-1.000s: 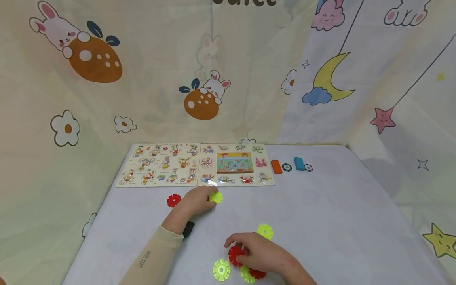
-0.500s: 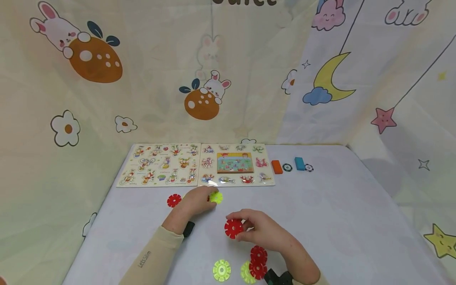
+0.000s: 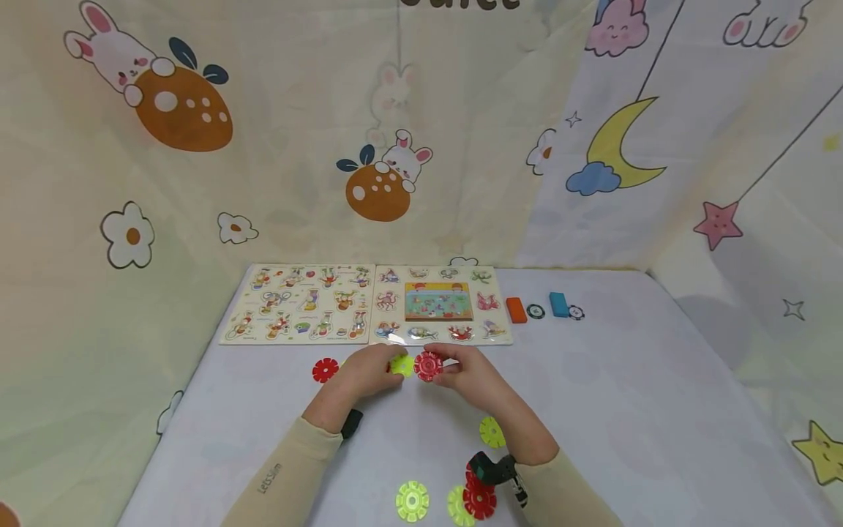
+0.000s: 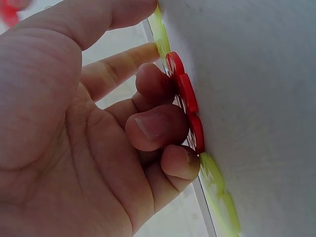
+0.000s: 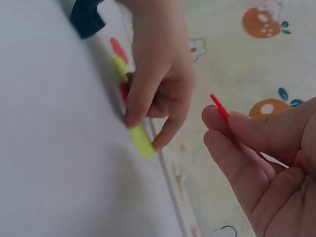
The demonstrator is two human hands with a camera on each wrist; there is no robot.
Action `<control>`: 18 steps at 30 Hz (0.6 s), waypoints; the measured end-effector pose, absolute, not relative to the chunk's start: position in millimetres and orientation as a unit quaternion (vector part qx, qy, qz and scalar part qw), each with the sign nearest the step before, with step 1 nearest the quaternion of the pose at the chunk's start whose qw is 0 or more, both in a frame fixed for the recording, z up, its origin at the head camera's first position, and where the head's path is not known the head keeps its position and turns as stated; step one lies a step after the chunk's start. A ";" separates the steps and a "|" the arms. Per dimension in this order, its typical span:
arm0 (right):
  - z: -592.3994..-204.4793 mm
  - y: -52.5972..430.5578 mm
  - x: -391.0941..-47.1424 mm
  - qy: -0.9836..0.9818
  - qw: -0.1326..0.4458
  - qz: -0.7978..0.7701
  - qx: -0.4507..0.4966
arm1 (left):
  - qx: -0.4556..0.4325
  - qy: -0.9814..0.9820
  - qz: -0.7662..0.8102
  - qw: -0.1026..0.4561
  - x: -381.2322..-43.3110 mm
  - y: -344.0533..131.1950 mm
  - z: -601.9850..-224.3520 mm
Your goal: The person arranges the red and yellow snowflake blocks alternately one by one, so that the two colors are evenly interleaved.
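Note:
A row of notched plastic interlocking discs lies on the table in front of the puzzle boards. My left hand [image 3: 367,369] holds the yellow-green disc [image 3: 403,365] at the row's right end between thumb and index finger. Its other fingers curl onto the red disc [image 4: 187,94] beside it, with another yellow-green disc [image 4: 219,192] beyond in the left wrist view. The row's far-left red disc [image 3: 326,369] shows past the hand. Above the table, my right hand [image 3: 469,373] pinches a red disc [image 5: 220,106], its face toward the head camera, just right of the yellow-green one.
Two picture puzzle boards [image 3: 296,304] lie at the back. To their right are an orange block [image 3: 516,310], a blue block [image 3: 558,304] and two round chips [image 3: 536,312]. Several loose discs, such as a yellow-green disc [image 3: 412,501], lie nearer, partly beneath the right forearm.
My right hand has picked up a red disc from the near group and carried it forward to the row's right end. The left hand has stayed in place.

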State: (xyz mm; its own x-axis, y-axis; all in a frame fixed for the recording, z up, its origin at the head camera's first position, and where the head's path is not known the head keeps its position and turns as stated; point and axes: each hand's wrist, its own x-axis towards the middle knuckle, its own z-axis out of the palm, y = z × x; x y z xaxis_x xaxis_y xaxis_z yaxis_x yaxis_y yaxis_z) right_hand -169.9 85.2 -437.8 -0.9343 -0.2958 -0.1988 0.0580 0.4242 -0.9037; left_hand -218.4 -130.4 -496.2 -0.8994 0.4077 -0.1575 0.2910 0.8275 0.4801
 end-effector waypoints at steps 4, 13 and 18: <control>-451.0 79.8 -187.7 0.856 0.156 -0.491 -0.036 | 0.187 0.946 0.230 0.131 -219.5 -130.9 -497.3; -476.9 72.8 -206.8 0.902 0.154 -0.403 -0.004 | 0.194 0.945 0.229 0.127 -219.5 -131.2 -500.5; -484.9 71.8 -209.0 0.917 0.136 -0.376 -0.011 | 0.198 0.946 0.222 0.127 -220.3 -132.6 -497.7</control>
State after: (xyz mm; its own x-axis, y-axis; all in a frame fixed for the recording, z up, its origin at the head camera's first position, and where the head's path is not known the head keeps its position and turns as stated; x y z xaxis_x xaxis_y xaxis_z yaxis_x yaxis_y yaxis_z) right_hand -209.0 71.8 -484.9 -0.9625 -0.1227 -0.2418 0.0823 0.7176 -0.6916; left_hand -220.3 -132.6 -497.7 -0.8894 0.4309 -0.1525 0.3184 0.8234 0.4697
